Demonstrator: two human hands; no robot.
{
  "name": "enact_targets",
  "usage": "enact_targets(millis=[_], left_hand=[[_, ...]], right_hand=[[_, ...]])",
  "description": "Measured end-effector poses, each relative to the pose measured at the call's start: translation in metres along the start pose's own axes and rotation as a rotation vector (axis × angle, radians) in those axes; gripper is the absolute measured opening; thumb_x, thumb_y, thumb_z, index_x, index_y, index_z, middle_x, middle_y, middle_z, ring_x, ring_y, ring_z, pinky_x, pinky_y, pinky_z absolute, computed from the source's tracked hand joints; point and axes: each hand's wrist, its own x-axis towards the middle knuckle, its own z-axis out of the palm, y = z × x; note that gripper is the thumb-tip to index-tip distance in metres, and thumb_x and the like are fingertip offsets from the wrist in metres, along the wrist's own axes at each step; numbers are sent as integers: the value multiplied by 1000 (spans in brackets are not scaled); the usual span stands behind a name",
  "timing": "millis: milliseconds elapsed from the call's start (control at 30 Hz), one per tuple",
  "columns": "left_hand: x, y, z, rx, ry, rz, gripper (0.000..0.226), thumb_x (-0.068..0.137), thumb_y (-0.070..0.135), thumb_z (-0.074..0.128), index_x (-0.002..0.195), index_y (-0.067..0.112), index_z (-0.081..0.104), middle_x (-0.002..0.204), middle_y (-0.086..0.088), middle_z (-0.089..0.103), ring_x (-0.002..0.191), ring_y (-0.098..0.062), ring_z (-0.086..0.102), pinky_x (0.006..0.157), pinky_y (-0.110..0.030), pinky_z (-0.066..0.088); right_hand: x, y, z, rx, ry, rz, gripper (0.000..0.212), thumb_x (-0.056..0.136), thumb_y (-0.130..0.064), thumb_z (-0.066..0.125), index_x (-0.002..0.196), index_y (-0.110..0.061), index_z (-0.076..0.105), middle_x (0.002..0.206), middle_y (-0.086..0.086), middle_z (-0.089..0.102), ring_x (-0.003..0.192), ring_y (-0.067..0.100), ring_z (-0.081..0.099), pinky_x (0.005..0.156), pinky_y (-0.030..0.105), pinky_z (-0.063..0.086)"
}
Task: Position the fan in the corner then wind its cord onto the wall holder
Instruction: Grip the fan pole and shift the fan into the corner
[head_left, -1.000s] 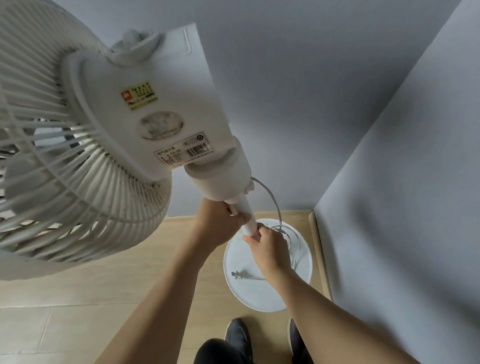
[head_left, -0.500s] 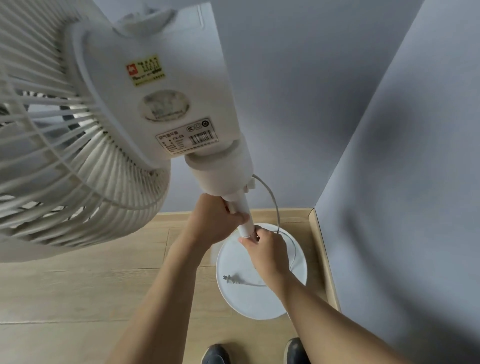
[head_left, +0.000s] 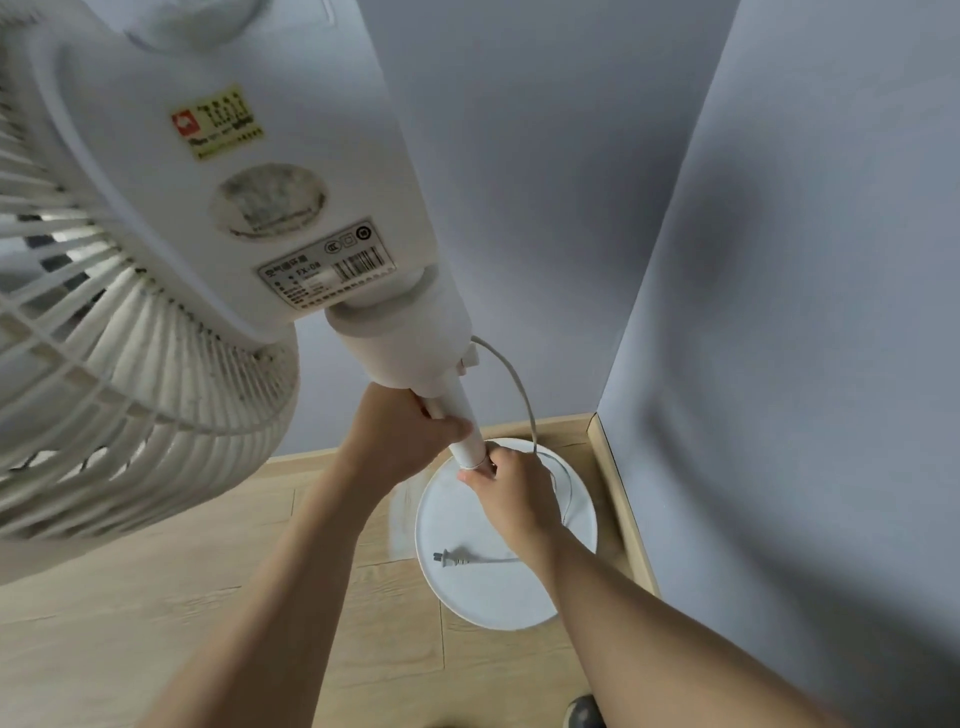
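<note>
Gripping the white pole (head_left: 462, 421) of a pedestal fan (head_left: 218, 208), both bare hands are closed around it just below the motor housing. The left hand (head_left: 410, 436) wraps the pole higher up, fingers curled tight against it; the right hand (head_left: 511, 488) clasps it lower, directly beneath the left, thumb and fingers fully around the tube. The fan head, with its ribbed grille (head_left: 104, 395) and rear labels, tilts toward the upper left of the view. The round white base (head_left: 467, 587) sits on the wooden floor (head_left: 156, 623), close to the corner where the two grey-blue walls (head_left: 545, 182) meet, near the pale skirting board (head_left: 618, 488) along the right-hand wall; whether it rests fully flat cannot be told. The cord (head_left: 511, 379) leaves the housing, arcs down behind the right hand and lies loosely over the base, touching it. Its two-pin plug (head_left: 449, 559) rests on the base toward the left edge, prongs pointing left. A shoe tip (head_left: 584, 712) shows at the bottom edge of the floor.
</note>
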Motion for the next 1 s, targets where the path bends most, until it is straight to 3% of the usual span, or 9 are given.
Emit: enact_targets(millis=[133,267,367,533,667,767,900,967,1000], left_hand=[[5,4,10,-28,-15,15,35,70,8,77,71,34,52,55,9,45,49,-8,40,45,-12,32],[10,11,20,-79,-19,15,21,64,6,73,73,7,55,54,9,41,51,-9,35,46,-19,32],[11,17,27,-106,-38,12,20,62,8,73,70,13,55,48,13,40,48,-7,34,44,-17,32],[16,25,38,-110,-44,18,28,61,11,74,83,2,60,60,2,46,55,-14,40,50,-28,38],[19,32,47,-95,-50,-7,26,61,10,74,79,0,58,60,-2,47,55,-15,41,51,-31,38],[21,33,51,-90,-65,-12,28,62,13,73,85,4,61,63,-3,50,57,-16,44,52,-32,39],[23,32,52,-80,-70,-11,31,61,18,72,88,6,62,65,-4,52,59,-17,45,55,-32,42],[24,31,51,-59,-68,-8,33,61,21,71,88,5,61,65,-3,51,60,-17,46,56,-33,42],[24,31,50,-50,-67,-10,29,63,21,71,85,5,60,62,0,50,59,-17,45,55,-32,41]], right_hand=[[3,9,-5,-9,17,7,22,83,-36,67,91,-16,69,67,-13,55,65,14,50,52,19,30],[4,17,-9,-14,19,-2,24,84,-36,68,93,-14,69,68,-7,61,66,13,49,49,10,24],[5,24,-17,-23,29,-7,25,84,-36,69,95,-14,69,79,0,69,67,14,50,50,11,26],[6,32,-31,-26,36,5,24,85,-34,67,98,-14,68,75,-5,63,68,13,52,50,11,27],[7,38,-36,-24,40,31,24,85,-35,67,98,-16,68,65,-15,51,69,13,52,50,13,27],[8,42,-37,-18,31,49,26,84,-38,67,101,-19,69,73,-13,59,72,12,55,51,13,30],[11,41,-46,2,-56,67,27,83,-38,67,106,-23,67,86,-6,68,79,14,57,63,23,41],[12,47,-50,-28,-142,97,14,84,-36,65,87,-23,62,79,-6,63,74,15,54,60,24,38],[10,51,-53,-61,-206,132,18,83,-32,63,73,-24,52,70,-7,54,66,14,49,55,23,33]])
